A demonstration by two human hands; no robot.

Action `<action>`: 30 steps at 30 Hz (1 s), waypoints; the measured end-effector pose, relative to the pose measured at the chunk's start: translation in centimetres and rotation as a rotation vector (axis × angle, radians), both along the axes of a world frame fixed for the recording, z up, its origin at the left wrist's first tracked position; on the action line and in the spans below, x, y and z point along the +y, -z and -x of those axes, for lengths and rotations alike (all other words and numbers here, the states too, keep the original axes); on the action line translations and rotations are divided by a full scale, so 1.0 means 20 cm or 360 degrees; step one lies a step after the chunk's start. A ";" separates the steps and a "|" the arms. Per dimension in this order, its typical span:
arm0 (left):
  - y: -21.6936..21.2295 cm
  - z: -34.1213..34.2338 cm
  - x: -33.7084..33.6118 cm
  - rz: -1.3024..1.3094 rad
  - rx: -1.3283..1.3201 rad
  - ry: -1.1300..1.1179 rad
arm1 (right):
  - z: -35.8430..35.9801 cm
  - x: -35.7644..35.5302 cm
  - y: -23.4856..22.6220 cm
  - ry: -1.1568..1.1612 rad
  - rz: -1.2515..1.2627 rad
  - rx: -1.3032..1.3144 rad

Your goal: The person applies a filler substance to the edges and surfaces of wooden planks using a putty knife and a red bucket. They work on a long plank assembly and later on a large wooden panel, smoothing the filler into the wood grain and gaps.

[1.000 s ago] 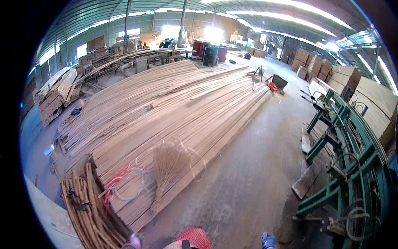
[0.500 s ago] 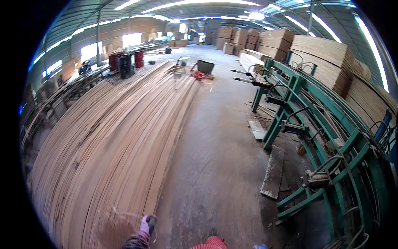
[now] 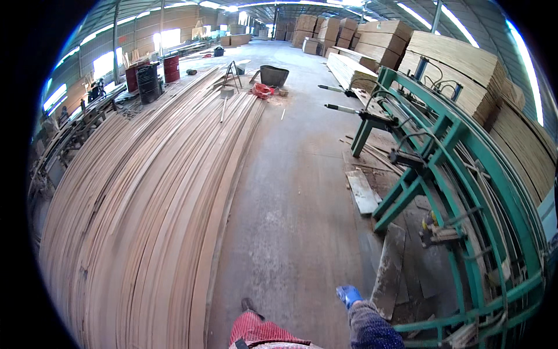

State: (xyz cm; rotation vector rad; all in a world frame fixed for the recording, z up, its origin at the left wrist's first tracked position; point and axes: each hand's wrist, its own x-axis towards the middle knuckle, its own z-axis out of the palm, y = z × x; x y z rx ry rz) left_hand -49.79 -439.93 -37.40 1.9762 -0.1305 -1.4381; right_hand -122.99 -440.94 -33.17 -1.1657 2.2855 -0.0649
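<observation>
My right hand (image 3: 349, 295), in a blue glove below a dark knitted sleeve, hangs over the concrete floor at the lower right. Its fingers look loosely stretched, and nothing shows in them. Nearest to it is a worn, dirty board (image 3: 388, 264) on the floor beside a green metal frame machine (image 3: 407, 192). My left hand is out of view. To the left lies a wide, low stack of long wooden strips (image 3: 157, 221). A red-clad leg (image 3: 261, 329) of mine and a dark shoe show at the bottom.
A concrete aisle (image 3: 273, 192) runs ahead between strips and machine. Farther along stand a dark tub (image 3: 274, 75), a red bundle (image 3: 261, 91) and a long-handled shovel (image 3: 225, 96). Drums (image 3: 149, 84) stand far left; stacked boards (image 3: 459, 64) fill the right. Two rods (image 3: 342, 108) jut into the aisle.
I have moved forward, so the tub and machine are closer. My left hand, in a pinkish-purple glove over the strips before, has left the view. My right hand has swung forward into view.
</observation>
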 end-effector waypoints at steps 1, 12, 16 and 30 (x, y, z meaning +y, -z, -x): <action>0.04 0.07 -0.20 -0.0018 -0.0017 -0.0034 | 0.06 -0.36 -0.07 0.0417 0.0358 -0.0174; -0.03 1.25 -3.72 0.0647 0.0206 -0.0197 | 0.59 -2.56 -0.12 0.0702 0.0212 -0.0933; -0.53 2.31 -5.10 0.1045 0.0522 0.0584 | 1.21 -2.66 0.32 0.1527 0.0503 -0.1401; 0.07 3.37 -6.54 0.0090 0.0117 0.0419 | 2.81 -6.73 -0.75 0.0413 0.0760 -0.0524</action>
